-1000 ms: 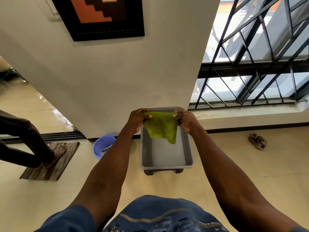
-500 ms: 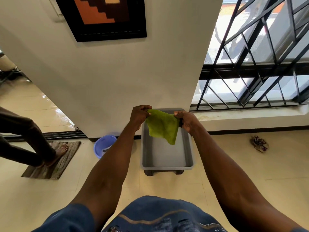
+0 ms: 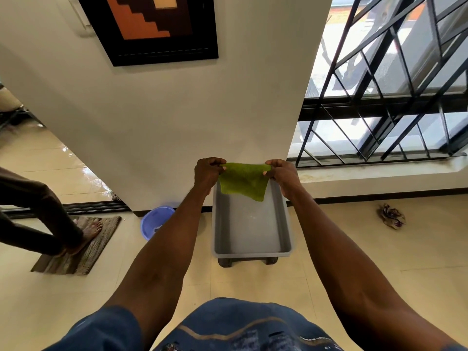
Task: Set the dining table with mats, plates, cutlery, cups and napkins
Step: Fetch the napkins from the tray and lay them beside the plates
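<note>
I have both hands out in front of me, each pinching a top corner of a green napkin (image 3: pixel 243 181): the left hand (image 3: pixel 206 173) has thumb and fingers closed on the left corner, the right hand (image 3: pixel 282 174) on the right one. The cloth hangs spread between them, its lower edge sagging to a point on the right side, and it sits in the air above the far end of a grey tray (image 3: pixel 286 239) that stands on the floor against the wall.

As for progress, I judge it early or mid-fetch. The tray looks bare inside as far as I can see (the napkin hides its far end), so this may be the last piece out of it. No dining surface, mats, plates, cutlery or cups show anywhere, so I cannot say what is already laid. The napkin is not yet folded or placed, and that much remains.

A blue basin (image 3: pixel 154 220) sits just left of the tray, and another person stands on a floor mat (image 3: pixel 98 247) further left.
</note>
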### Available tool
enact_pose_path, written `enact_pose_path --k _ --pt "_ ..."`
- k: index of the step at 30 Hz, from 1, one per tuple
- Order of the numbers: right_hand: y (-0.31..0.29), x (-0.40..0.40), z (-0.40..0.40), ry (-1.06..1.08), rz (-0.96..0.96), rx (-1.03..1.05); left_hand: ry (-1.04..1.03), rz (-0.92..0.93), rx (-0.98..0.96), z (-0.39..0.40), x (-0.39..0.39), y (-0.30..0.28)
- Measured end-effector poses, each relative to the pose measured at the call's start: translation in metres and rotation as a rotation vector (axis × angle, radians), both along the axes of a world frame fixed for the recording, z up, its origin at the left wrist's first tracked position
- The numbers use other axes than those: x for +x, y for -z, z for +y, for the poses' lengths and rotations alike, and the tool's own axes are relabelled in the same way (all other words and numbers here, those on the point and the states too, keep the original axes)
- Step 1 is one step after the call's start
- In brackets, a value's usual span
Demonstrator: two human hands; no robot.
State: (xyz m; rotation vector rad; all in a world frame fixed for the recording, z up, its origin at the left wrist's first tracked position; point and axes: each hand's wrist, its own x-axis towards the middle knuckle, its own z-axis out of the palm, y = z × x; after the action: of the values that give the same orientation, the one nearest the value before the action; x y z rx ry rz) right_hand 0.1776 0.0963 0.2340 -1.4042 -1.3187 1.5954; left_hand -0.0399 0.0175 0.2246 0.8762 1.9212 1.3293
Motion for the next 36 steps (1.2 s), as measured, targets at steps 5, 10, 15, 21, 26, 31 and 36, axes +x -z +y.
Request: enact_pose_path --k 5,10,15,21,26,31,36 --pt "-0.001 -0.001 0.001 0.049 -0.017 0.067 0.009 -0.077 0.038 -0.002 0.002 -0.005" --pt "-0.004 0.0 0.004 0.051 -0.033 0.051 0.069 -0.092 0.032 -0.003 -0.002 -0.005" --pt "-0.006 -0.003 0.002 0.029 -0.221 0.199 0.064 0.04 0.044 0.0 0.001 -0.009" --pt "-0.012 -0.002 0.0 0.024 -0.335 0.34 0.085 0.11 0.068 0.001 0.001 -0.012" --pt "-0.012 0.003 0.006 -0.033 -0.371 0.367 0.13 0.08 0.08 -0.002 -0.003 -0.014" --pt "-0.018 0.002 0.005 -0.072 -0.272 0.295 0.181 -0.202 0.043 0.001 0.001 -0.026" --pt "-0.006 -0.005 0.003 -0.011 -0.241 0.224 0.116 -0.181 -0.017 0.003 0.016 -0.021"
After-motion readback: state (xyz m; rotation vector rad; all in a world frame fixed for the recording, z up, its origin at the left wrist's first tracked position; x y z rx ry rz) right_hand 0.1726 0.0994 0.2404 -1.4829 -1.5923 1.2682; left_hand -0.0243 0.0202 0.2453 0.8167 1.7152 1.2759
